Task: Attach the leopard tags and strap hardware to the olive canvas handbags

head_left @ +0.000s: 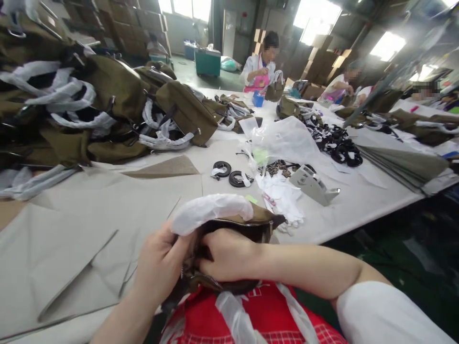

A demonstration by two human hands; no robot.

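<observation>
**Right hand [229, 253] inside an olive-brown fabric bag with a metal zip [261, 215]**

Head view: the bag sits right at the hands, its long axis running left to right, its unzipped mouth open. The left hand [161, 260] grips the bag's left end, beside the curved, white-wrapped handle [211, 211]. The right hand is nearer the inside, reaching in; its fingertips are hidden, so whether they clasp anything cannot be told.

A tape dispenser [309, 184] sits on the table [322, 223] near me, beside some clear plastic [292, 141]. Across from it, there's a worker in a pink apron [256, 83] by a blue box [257, 99]. Beyond stand a green bin [207, 62] and stacked cartons [317, 58].
</observation>
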